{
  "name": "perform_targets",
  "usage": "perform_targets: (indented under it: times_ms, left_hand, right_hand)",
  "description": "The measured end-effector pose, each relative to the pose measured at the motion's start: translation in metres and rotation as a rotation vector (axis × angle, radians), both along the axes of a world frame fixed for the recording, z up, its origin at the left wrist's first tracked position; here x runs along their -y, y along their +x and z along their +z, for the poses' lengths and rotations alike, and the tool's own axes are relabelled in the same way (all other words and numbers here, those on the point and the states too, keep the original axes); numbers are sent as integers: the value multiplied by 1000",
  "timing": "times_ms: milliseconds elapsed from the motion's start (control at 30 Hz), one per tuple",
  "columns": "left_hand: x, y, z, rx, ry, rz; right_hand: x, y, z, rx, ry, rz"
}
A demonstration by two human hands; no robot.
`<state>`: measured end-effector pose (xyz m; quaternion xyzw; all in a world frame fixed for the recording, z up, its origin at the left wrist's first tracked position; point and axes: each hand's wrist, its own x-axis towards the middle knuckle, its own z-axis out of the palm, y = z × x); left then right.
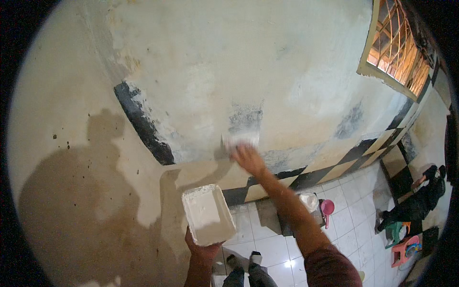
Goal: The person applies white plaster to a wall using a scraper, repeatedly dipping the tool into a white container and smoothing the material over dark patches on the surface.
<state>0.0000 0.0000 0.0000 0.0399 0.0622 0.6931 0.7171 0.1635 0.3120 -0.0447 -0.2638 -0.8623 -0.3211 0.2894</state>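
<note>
My right hand [246, 157] is closed on a blurred, white, flat spreading tool [236, 139] pressed to the pale, patchy wall [201, 71], just below a grey smudged patch [245, 115]. My left hand [200, 248] grips a rectangular tub [229, 213] from below; it holds off-white paste, with more smeared on its rim. A dark strip [141, 119] with white smears runs left of the right hand, and a black and cream checkered band [308, 176] lies along the wall's lower part.
Below are white floor tiles [346, 222], my feet and a dark low object [287, 222] with a white container [308, 202] and pink dipper [327, 206]. At right are a person in dark clothes [416, 201], green [393, 232] and pink stools [399, 256], and a barred window [397, 48].
</note>
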Motion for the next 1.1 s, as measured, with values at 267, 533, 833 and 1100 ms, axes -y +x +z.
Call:
perform_targets:
  times_ms: [267, 533, 833, 1100]
  left_hand:
    - [19, -23, 30, 36, -295, 161]
    - [34, -22, 25, -103, -220, 247]
    - [53, -30, 31, 2, -219, 202]
    - [34, 0, 42, -60, -202, 105]
  right_hand:
    - [106, -26, 15, -555, -598, -210]
    - [65, -147, 18, -553, -747, -59]
    - [179, -61, 40, -950, -1001, -8]
    - [217, 33, 152, -1856, -1533, 389]
